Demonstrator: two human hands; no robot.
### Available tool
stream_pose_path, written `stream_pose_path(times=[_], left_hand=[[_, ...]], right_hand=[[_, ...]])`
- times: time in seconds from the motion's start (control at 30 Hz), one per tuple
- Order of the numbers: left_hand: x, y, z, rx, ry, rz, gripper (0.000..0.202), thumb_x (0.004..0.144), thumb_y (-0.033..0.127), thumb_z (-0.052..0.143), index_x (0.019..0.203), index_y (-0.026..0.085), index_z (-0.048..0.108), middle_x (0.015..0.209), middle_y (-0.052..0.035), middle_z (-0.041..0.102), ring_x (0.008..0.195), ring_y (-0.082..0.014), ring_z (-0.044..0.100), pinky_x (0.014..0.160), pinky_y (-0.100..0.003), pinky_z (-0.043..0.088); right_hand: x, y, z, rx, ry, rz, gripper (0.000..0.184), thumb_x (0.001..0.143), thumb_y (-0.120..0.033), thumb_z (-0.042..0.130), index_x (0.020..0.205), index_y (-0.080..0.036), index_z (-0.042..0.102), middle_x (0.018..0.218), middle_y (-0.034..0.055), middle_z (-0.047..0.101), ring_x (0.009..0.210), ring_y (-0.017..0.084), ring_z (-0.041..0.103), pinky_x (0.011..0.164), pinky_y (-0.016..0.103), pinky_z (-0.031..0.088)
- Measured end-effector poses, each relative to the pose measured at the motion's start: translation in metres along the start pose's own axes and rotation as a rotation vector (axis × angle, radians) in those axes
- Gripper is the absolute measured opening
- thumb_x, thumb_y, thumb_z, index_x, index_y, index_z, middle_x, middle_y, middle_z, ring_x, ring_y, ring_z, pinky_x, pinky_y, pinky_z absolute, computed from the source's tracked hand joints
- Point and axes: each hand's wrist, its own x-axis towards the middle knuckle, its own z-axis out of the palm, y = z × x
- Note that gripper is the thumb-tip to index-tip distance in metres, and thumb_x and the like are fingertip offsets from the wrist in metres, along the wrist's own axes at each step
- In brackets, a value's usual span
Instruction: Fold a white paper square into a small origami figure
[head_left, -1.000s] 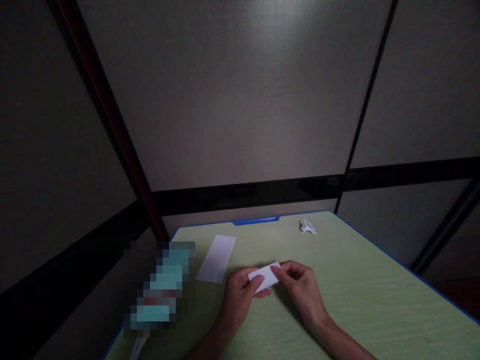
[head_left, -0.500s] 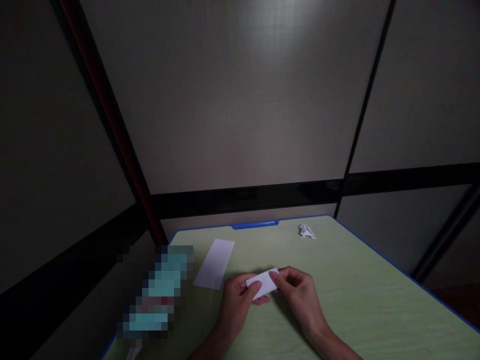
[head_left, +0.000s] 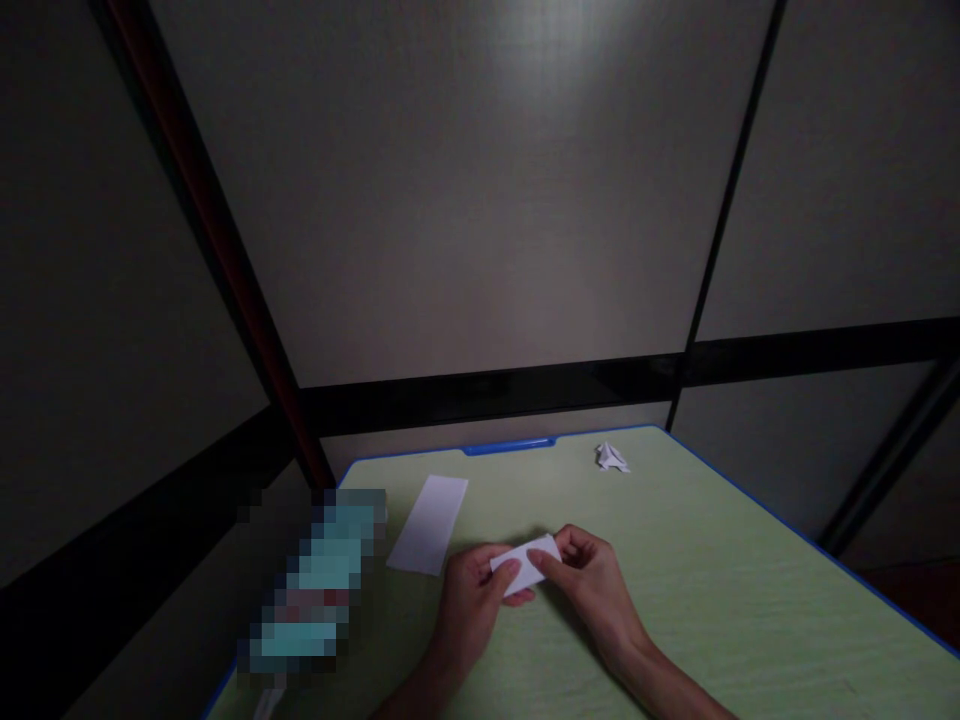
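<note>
My left hand (head_left: 471, 592) and my right hand (head_left: 589, 580) both pinch a small white folded paper (head_left: 525, 564) just above the green table (head_left: 720, 600). The left fingers grip its left end, the right thumb and fingers grip its right end. The paper is a short strip tilted slightly up to the right. The room is dim.
A white paper strip (head_left: 427, 525) lies flat left of my hands. A small folded paper figure (head_left: 611, 458) sits near the table's far edge. A blurred teal object (head_left: 319, 585) is at the table's left edge. Walls with dark beams rise behind the blue-rimmed table.
The right fingers have shifted a little leftward along the small paper. The hands stay in the same place over the table.
</note>
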Motion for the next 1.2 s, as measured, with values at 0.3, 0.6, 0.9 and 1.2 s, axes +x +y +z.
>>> stream_pose_path(times=[0.3, 0.6, 0.9, 1.2], left_hand=[[0.000, -0.005, -0.001, -0.044, -0.018, 0.012, 0.021, 0.053, 0.029, 0.060, 0.063, 0.011, 0.057, 0.058, -0.0021, 0.061, 0.054, -0.0168, 0.056, 0.049, -0.027, 0.047], [0.002, -0.006, 0.001, 0.128, -0.072, 0.089, 0.019, 0.059, 0.028, 0.055, 0.050, 0.011, 0.052, 0.043, 0.0001, 0.055, 0.041, -0.0110, 0.050, 0.040, -0.019, 0.036], [-0.004, 0.002, 0.006, 0.153, -0.179, 0.012, 0.026, 0.057, 0.037, 0.053, 0.049, 0.013, 0.051, 0.039, 0.0000, 0.055, 0.044, -0.0138, 0.053, 0.042, -0.021, 0.039], [-0.001, 0.000, 0.003, 0.131, -0.173, 0.022, 0.028, 0.057, 0.039, 0.054, 0.051, 0.012, 0.054, 0.042, -0.0009, 0.058, 0.044, -0.0144, 0.055, 0.041, -0.021, 0.040]], right_hand=[[0.001, 0.005, -0.001, 0.123, -0.008, -0.031, 0.033, 0.050, -0.012, 0.062, 0.052, -0.018, 0.029, 0.041, -0.0114, 0.033, 0.037, 0.003, 0.030, 0.037, 0.014, 0.023], [-0.004, -0.003, 0.002, 0.251, -0.007, 0.003, 0.040, 0.051, -0.011, 0.061, 0.071, -0.022, 0.028, 0.042, -0.0104, 0.048, 0.037, 0.008, 0.045, 0.039, 0.017, 0.034], [-0.002, -0.003, 0.001, 0.319, -0.031, 0.051, 0.038, 0.048, -0.018, 0.066, 0.074, -0.019, 0.039, 0.042, -0.0073, 0.054, 0.036, 0.009, 0.048, 0.036, 0.018, 0.035], [-0.003, 0.001, 0.004, 0.336, -0.232, 0.104, 0.025, 0.054, -0.033, 0.062, 0.054, -0.011, 0.050, 0.037, -0.0024, 0.051, 0.032, 0.010, 0.045, 0.034, 0.021, 0.036]])
